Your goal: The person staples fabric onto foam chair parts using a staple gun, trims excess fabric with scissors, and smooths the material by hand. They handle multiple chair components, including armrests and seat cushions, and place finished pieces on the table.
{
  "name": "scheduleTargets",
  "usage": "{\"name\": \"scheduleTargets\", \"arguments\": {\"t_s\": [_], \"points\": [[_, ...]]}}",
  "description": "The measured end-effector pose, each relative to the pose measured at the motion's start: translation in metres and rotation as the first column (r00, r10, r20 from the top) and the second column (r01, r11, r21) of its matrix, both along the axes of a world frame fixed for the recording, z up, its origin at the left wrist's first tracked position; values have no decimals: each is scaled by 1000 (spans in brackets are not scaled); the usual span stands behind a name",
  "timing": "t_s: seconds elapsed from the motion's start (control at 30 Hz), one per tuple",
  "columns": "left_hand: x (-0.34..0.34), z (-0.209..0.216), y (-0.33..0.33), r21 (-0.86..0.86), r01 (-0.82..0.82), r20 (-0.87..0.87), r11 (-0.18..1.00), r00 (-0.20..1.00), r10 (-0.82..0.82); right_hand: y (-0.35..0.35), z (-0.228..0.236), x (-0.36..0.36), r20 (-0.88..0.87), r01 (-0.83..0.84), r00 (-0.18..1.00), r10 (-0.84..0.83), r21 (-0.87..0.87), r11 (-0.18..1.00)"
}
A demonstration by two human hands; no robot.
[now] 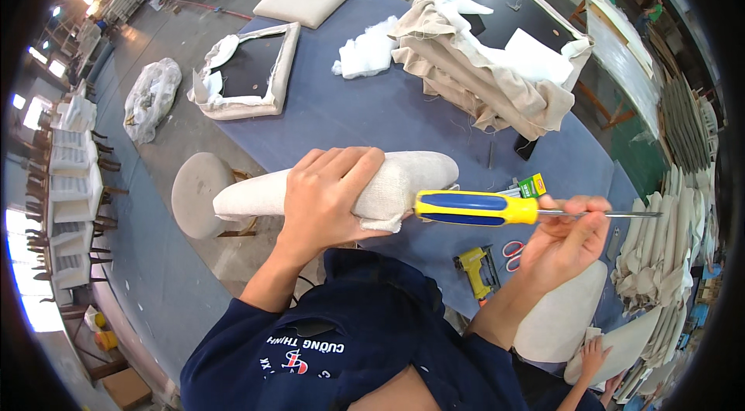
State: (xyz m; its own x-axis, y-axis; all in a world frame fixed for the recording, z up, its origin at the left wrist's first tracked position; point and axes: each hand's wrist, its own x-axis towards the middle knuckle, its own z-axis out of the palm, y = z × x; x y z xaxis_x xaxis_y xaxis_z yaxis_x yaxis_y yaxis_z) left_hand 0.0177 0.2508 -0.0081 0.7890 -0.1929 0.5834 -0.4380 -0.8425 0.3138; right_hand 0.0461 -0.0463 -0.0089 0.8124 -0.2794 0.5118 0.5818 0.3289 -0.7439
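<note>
My left hand (330,197) grips a beige upholstered seat pad (423,169) on edge above the near side of the table, thumb at its lower fabric edge and fingers over the top. My right hand (565,248) is closed around the metal shaft of a screwdriver (477,208). Its yellow and blue handle points left, the butt end close to or against the pad's right corner; I cannot tell if they touch. The shaft's tip points right. Below the handle, a yellow-green staple gun (477,271) and red-handled scissors (512,254) lie on the table.
The blue-grey table (334,120) holds a fabric-covered frame (283,73), white wadding (369,50), a stack of draped seat panels (497,62), a phone (526,147) and a small green-yellow box (532,185). A round stool (203,194) stands left. Another person's hand (594,358) touches a panel at lower right.
</note>
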Motion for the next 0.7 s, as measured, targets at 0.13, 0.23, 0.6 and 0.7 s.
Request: {"name": "scheduleTargets", "arguments": {"t_s": [0.13, 0.23, 0.6, 0.7], "points": [[0, -2, 1, 4, 5, 2, 1000, 1000, -5, -8, 2, 3, -5, 15, 1000, -15, 14, 1000], [-2, -3, 5, 0, 15, 4, 1000, 1000, -15, 2, 2, 3, -21, -11, 1000, 11, 6, 1000], [-8, -8, 9, -9, 34, 25, 999, 999, -33, -6, 8, 19, 27, -6, 1000, 6, 3, 1000], [-9, -10, 6, 6, 43, 5, 999, 999, -43, 22, 4, 15, 23, -53, 998, 53, 6, 999]]}}
